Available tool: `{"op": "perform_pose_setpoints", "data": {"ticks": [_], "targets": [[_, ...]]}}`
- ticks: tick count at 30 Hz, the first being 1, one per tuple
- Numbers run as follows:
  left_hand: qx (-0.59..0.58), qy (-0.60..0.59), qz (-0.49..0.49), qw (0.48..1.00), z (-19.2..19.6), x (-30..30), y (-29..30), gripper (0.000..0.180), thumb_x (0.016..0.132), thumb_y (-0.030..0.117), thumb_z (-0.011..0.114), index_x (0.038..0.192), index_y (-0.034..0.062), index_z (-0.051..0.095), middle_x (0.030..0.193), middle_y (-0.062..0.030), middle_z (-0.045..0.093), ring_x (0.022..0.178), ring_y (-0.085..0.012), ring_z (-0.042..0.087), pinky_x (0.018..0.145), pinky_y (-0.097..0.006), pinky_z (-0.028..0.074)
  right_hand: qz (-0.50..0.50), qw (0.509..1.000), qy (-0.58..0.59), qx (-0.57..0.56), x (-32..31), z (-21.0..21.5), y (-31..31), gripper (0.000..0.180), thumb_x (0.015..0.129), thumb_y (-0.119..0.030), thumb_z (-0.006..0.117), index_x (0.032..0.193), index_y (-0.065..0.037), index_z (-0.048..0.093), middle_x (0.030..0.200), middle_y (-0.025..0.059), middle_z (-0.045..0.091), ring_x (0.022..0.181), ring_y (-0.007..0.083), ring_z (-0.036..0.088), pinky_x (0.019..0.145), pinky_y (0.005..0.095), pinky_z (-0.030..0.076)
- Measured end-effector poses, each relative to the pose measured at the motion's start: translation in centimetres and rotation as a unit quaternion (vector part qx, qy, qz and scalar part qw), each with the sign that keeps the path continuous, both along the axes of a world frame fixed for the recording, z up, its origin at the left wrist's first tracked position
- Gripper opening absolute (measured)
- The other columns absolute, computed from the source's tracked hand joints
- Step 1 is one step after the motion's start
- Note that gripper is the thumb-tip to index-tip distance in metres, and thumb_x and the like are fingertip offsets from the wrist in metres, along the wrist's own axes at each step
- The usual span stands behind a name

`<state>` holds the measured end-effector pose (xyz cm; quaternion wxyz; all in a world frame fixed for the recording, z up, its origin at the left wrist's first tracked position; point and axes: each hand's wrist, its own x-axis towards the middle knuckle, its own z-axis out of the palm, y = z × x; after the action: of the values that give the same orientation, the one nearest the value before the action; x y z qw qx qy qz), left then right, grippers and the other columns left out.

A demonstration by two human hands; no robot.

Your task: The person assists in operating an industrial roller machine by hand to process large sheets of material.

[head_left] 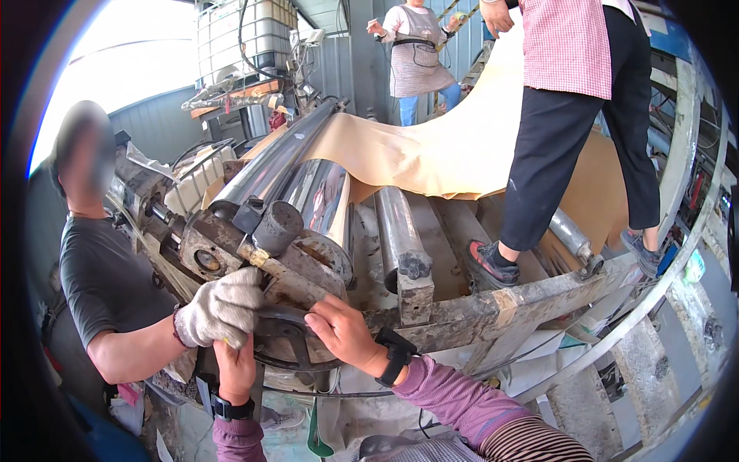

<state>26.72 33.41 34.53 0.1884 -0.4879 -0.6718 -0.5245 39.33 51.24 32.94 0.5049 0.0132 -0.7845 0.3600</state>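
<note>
A dark metal handwheel (283, 313) sits at the near end of a roller machine. My right hand (344, 329) is closed round its rim on the right side. My left hand (235, 371) is closed at the left side of the wheel, its fingers partly hidden. Just above it, a co-worker's hand in a pale knitted glove (223, 309) also grips there. Behind the wheel is a grimy bearing block (204, 250) with a dark cylindrical part (277, 227). Shiny steel rollers (315, 192) run away from it.
A wide brown sheet (431, 158) drapes over the rollers. One person stands on the machine frame (477, 319) at right, a shoe (493, 266) between rollers. Another person (419, 58) stands at the back. The gloved co-worker (115, 269) is close on my left. A caged white tank (246, 42) stands behind.
</note>
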Motion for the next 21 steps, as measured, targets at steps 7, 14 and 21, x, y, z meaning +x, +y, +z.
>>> {"op": "perform_pose_setpoints", "data": {"ticks": [7,14,21], "targets": [[-0.037,0.069,-0.009,0.997,2.9,1.0,1.0,0.034,0.093,0.002,0.048,0.124,-0.0041,0.058,0.114,-0.0185,0.066,0.113,-0.0312,0.059,0.100,-0.034,0.040,0.009,0.999,0.019,-0.024,-0.1,-0.3,0.7,0.021,0.094,-0.017,0.058,0.080,-0.002,0.056,0.075,0.0140,0.049,0.069,0.0340,0.052,0.061,0.0397,0.042],[-0.056,0.086,0.011,0.995,1.7,-0.1,1.2,0.033,0.082,-0.001,0.058,0.113,0.0019,0.065,0.071,-0.0119,0.057,0.067,-0.0274,0.054,0.063,-0.039,0.043,-0.047,0.999,0.011,-0.021,-1.1,-2.4,0.7,0.012,0.090,-0.013,0.057,0.086,-0.003,0.060,0.078,0.0145,0.054,0.070,0.0359,0.054,0.061,0.0413,0.043],[-0.003,0.199,-0.104,0.974,-1.1,6.0,1.2,0.051,0.075,-0.008,0.050,0.125,0.0006,0.057,0.136,-0.0193,0.051,0.129,-0.0395,0.045,0.108,-0.050,0.033,-0.022,0.999,-0.003,-0.028,1.5,-4.1,1.0,0.024,0.095,-0.012,0.042,0.082,0.001,0.057,0.078,0.0152,0.054,0.071,0.0304,0.055,0.066,0.0371,0.044]]}}
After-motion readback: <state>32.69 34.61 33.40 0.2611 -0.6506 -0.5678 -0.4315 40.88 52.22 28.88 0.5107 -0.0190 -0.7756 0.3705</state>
